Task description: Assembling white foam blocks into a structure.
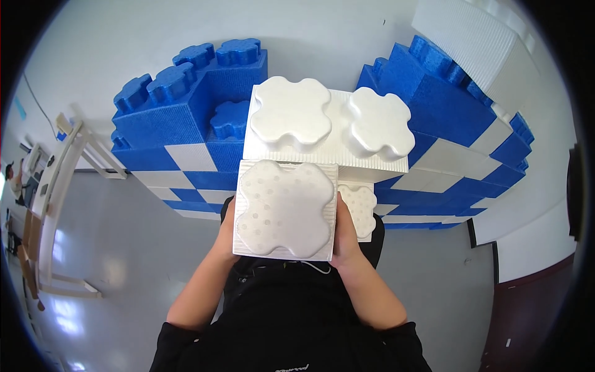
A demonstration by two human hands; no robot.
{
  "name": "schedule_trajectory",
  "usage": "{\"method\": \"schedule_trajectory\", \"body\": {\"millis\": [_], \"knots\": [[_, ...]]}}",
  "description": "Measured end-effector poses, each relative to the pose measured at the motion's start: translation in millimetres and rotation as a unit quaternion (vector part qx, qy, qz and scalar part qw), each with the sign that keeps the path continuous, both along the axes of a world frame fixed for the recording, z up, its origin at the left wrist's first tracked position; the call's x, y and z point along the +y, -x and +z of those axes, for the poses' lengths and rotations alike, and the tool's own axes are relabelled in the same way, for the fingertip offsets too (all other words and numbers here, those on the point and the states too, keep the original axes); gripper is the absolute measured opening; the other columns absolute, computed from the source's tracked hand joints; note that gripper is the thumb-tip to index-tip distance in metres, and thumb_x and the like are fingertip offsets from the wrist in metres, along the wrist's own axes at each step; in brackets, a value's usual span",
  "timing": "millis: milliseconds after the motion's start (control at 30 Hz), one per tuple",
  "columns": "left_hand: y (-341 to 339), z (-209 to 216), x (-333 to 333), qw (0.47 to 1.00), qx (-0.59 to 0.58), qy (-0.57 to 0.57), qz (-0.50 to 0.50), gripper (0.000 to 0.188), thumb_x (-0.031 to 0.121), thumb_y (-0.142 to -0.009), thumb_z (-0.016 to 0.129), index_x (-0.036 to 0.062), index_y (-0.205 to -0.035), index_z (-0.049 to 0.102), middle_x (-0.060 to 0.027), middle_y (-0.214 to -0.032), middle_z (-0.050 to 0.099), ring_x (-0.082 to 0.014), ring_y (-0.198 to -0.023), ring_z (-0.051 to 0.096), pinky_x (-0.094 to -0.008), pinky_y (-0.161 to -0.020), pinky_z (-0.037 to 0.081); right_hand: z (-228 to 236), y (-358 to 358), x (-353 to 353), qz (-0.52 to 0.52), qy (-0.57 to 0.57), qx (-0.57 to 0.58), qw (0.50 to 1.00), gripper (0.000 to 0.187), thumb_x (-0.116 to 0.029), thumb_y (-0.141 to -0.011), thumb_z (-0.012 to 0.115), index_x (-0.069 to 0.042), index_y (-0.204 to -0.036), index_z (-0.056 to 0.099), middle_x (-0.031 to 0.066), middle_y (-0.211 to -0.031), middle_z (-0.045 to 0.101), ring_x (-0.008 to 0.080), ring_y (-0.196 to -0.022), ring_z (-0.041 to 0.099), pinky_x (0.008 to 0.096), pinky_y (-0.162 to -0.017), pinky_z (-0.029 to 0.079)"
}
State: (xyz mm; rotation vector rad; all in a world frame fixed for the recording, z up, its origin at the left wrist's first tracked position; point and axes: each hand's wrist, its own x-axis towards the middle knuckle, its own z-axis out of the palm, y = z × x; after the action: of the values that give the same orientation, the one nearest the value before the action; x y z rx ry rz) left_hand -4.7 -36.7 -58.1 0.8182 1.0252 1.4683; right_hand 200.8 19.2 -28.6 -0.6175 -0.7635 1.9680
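In the middle of the frame the person holds a white single-stud block (285, 209) between both hands, just in front of the chest. The left hand (225, 232) presses on its left side and the right hand (344, 239) on its right side; the fingers are closed against the walls, and most of them are hidden behind the block. Directly above it in the picture sits a white two-stud block (328, 127), on top of a blue and white block wall (186, 124) that curves to the upper left and upper right. The held block appears to touch the front edge of the two-stud block, but I cannot tell for sure.

The block looks like light foam or hollow plastic, stiff, with ribbed sides that should give good grip. It is bulky, so taking it by two opposite walls seems the safest hold.
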Motion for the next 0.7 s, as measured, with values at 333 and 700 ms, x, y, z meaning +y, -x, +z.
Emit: {"method": "schedule_trajectory", "body": {"millis": [333, 700], "knots": [[4.2, 34.9, -9.2, 0.997, 0.014, -0.082, 0.001, 0.050, 0.032, -0.108, 0.051, 0.0013, -0.145, 0.039, -0.0131, -0.136, 0.053, -0.0203, -0.119, 0.057, -0.0362, -0.102, 0.049, 40.0, -13.1, -33.7, -0.101, -0.079, -0.036, 0.991, 0.052, -0.038, -0.103, 0.051, -0.006, -0.145, 0.050, 0.0096, -0.140, 0.057, 0.0258, -0.126, 0.055, 0.0391, -0.109, 0.043], [-71.9, 55.1, -30.1, 0.939, 0.308, -0.101, -0.115, 0.079, 0.042, -0.108, 0.044, -0.0191, -0.153, 0.019, -0.0346, -0.149, 0.024, -0.0423, -0.140, 0.033, -0.0420, -0.121, 0.024, 2.7, -126.4, -36.3, -0.208, -0.286, -0.232, 0.906, 0.060, -0.037, -0.098, 0.061, -0.003, -0.146, 0.047, 0.0110, -0.142, 0.055, 0.0269, -0.128, 0.055, 0.0394, -0.109, 0.044]]}}
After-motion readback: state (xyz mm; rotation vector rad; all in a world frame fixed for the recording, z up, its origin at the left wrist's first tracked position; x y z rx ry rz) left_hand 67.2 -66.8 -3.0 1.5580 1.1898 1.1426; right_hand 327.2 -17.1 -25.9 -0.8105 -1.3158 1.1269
